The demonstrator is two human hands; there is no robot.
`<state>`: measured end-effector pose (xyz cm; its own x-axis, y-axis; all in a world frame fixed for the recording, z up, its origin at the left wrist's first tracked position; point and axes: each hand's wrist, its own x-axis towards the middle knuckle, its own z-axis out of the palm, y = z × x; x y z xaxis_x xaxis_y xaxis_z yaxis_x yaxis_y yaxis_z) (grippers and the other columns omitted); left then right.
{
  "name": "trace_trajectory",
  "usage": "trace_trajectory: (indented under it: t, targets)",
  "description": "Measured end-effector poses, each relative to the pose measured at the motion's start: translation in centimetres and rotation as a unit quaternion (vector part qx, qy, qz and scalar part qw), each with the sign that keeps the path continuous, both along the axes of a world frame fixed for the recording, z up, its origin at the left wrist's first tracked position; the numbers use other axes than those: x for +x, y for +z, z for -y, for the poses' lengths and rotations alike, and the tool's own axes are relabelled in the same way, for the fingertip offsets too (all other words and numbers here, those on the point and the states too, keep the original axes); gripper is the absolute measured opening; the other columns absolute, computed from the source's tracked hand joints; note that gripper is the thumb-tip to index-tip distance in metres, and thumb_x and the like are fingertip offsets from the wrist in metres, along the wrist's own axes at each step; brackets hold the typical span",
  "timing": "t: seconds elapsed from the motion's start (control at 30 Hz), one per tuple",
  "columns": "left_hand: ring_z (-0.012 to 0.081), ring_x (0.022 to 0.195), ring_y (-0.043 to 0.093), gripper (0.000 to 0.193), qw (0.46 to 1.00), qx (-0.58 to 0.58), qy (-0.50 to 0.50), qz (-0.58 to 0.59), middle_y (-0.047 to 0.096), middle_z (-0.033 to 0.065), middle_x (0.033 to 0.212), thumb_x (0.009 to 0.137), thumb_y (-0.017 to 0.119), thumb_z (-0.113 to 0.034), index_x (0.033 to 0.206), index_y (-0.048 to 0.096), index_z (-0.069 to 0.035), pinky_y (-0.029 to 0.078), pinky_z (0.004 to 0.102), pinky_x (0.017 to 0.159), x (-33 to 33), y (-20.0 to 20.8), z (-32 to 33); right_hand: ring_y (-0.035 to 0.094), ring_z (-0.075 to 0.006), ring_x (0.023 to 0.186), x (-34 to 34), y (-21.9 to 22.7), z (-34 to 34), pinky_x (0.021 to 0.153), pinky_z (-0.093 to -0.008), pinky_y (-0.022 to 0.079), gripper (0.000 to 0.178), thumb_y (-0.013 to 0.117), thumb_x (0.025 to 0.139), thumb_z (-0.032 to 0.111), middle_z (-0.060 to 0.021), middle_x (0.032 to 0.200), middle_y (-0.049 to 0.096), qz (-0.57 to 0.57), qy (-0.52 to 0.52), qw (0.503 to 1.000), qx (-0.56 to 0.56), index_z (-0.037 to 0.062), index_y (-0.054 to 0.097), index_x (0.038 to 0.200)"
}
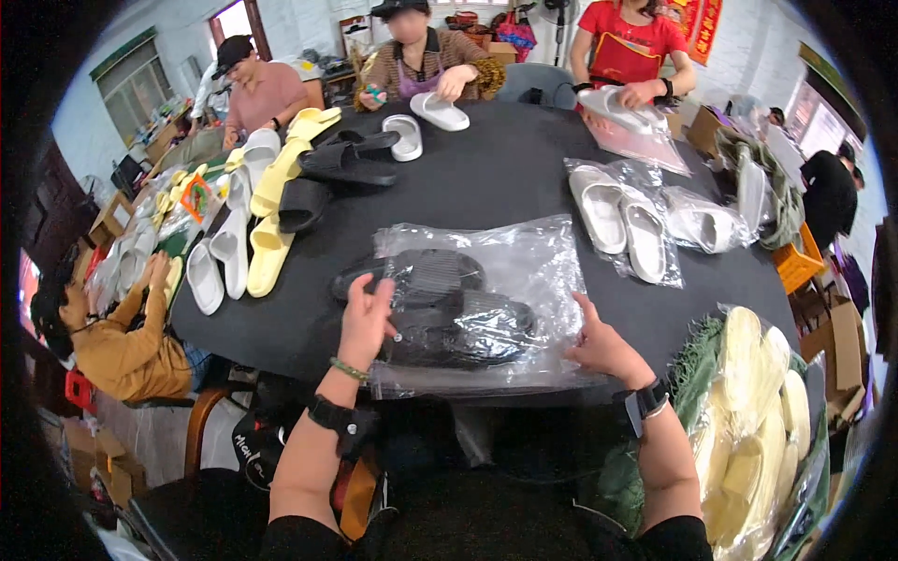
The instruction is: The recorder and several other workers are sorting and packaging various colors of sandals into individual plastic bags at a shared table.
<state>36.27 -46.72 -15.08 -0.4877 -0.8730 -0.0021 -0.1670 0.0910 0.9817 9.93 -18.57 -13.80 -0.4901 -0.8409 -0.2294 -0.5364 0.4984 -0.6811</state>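
Observation:
A pair of black slippers (435, 273) lies in front of me, in a clear plastic bag (547, 252) spread flat on the dark table. The upper slipper's left end reaches out past the bag's left edge; the lower one (496, 329) sits under the film. My left hand (365, 323) is at the bag's left edge, over the slippers, its fingers apart. At the bag's right edge is my right hand (608, 348), index finger stretched out and thumb apart from it, the other fingers curled. Neither hand shows a grip on the bag.
Yellow, white and black slippers (271, 252) stand in rows at the left. Bagged white slippers (613, 220) lie at the right. Bagged yellow slippers (744, 439) fill a green sack (692, 374) beside me. Several people work around the table (505, 159), one holding a white slipper (440, 112).

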Motion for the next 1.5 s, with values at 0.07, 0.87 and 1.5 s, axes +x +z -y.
trace_trajectory:
  t: [0.07, 0.87, 1.5]
  targets:
    - [0.0201, 0.052, 0.06, 0.062, 0.978, -0.191, 0.0, 0.086, 0.06, 0.0079, 0.068, 0.086, 0.075, -0.034, 0.128, 0.046, 0.003, 0.048, 0.0308, 0.052, -0.2, -1.2, 0.4, 0.064, -0.0219, 0.059, -0.1, -0.4, 0.2, 0.054, -0.0343, 0.054, 0.094, 0.067, 0.079, 0.005, -0.0103, 0.069, 0.061, 0.018, -0.006, 1.0, -0.013, 0.0117, 0.01, 0.154]
    - [0.034, 0.143, 0.031, 0.075, 0.677, -0.505, -0.524, 0.112, 0.036, 0.0174, 0.153, 0.088, 0.065, -0.041, 0.143, 0.04, 0.002, 0.023, 0.0502, 0.118, -9.8, -5.1, -17.5, 0.026, -0.0377, 0.146, -10.8, -2.5, 10.6, 0.117, -0.0465, 0.024, 0.072, 0.03, 0.099, 0.061, -0.018, 0.154, 0.035, -0.157, 0.181, 0.97, 0.041, 0.0074, 0.038, 0.147]
    - [0.0318, 0.091, 0.06, 0.015, 0.859, -0.49, 0.072, 0.133, 0.061, 0.0139, 0.093, 0.084, 0.065, -0.004, 0.098, 0.06, -0.002, 0.048, 0.0407, 0.082, 2.8, 3.1, 2.7, -0.004, -0.0371, 0.151, -4.2, 1.3, 4.0, 0.12, -0.0522, 0.01, 0.144, 0.082, 0.059, 0.065, -0.0222, 0.163, -0.002, -0.235, 0.267, 0.926, 0.125, 0.0002, -0.005, 0.155]
